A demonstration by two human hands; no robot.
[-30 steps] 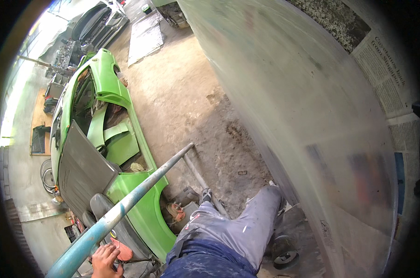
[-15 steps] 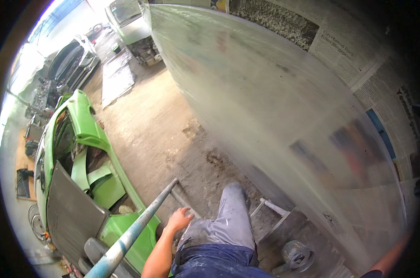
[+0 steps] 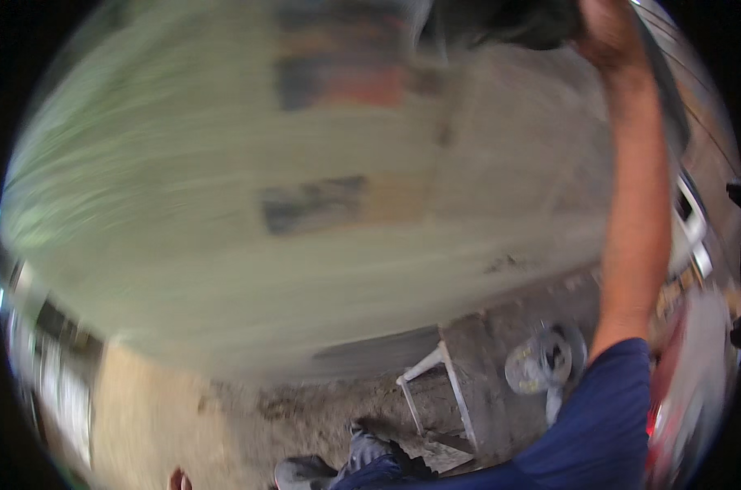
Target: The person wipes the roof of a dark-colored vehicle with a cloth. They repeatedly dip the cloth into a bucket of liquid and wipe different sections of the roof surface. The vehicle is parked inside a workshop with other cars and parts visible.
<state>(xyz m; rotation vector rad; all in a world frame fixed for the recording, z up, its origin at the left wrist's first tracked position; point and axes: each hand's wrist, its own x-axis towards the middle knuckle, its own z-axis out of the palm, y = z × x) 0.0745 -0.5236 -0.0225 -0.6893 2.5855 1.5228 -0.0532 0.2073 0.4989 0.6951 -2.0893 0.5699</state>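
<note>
My right arm reaches up along the right side, and my right hand (image 3: 611,37) is at the top edge, blurred and partly cut off. It seems closed on the end of a dark, loose, sheet-like thing (image 3: 501,20), whose kind I cannot make out. Behind it spreads a large panel covered in translucent plastic sheeting (image 3: 182,188), with coloured printed paper showing faintly through. Of my left hand (image 3: 179,479) only blurred fingertips show at the lower left edge, apart from the sheeting.
Below the sheeting stand a pale metal frame (image 3: 427,363) and a round clear-walled container (image 3: 542,363) on a dark surface. Tan floor (image 3: 150,408) shows at lower left. Something red and white (image 3: 685,367) lies to the right of my sleeve.
My view has swung right toward the plastic-covered panel, and the green car body has left the picture. My right arm has risen to the top; my left hand has dropped to the lower edge.
</note>
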